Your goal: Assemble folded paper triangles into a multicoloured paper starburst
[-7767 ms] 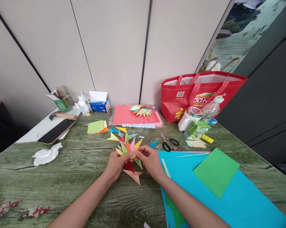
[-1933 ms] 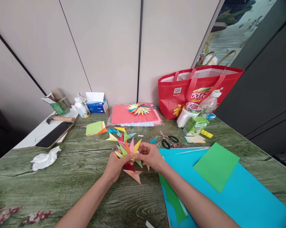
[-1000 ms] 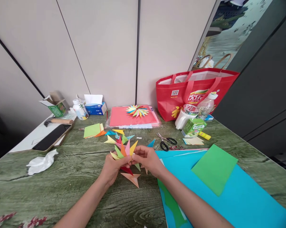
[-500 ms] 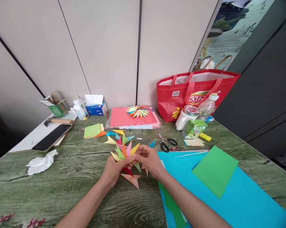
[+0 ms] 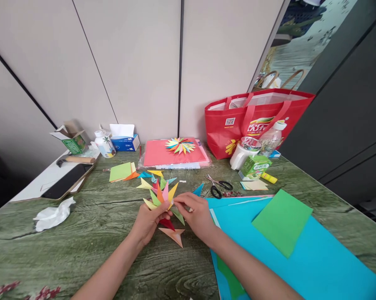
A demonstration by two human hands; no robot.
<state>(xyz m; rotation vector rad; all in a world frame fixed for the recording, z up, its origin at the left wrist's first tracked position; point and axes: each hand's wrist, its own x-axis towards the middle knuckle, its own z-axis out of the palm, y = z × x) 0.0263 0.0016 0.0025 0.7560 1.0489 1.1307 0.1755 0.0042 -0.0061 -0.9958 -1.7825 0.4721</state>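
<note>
My left hand (image 5: 149, 221) grips a cluster of joined folded paper points (image 5: 159, 199), coloured pale yellow, green, orange, pink and yellow, with the thumb on top. Beside its right edge, my right hand (image 5: 198, 214) has thumb and fingertips pinched together; a tiny whitish bit shows there, too small to name. Under and around the hands lie loose folded paper pieces: a peach one (image 5: 174, 236), a dark red one (image 5: 167, 225) and a blue one (image 5: 198, 190). Several more folded pieces (image 5: 146, 183) lie just behind the cluster.
Blue paper sheets (image 5: 300, 271) with a green square (image 5: 283, 223) cover the right side. Scissors (image 5: 218, 186) lie behind them. A finished-looking paper ring (image 5: 180, 146) rests on packed red paper (image 5: 156, 155). Farther back stand a red bag (image 5: 219, 135), a mug (image 5: 239, 156) and a tissue box (image 5: 125, 143).
My right fingertips, earlier on the cluster's right edge, have drawn slightly right and apart from it. My left hand keeps its grip on the cluster. The view has shifted a little.
</note>
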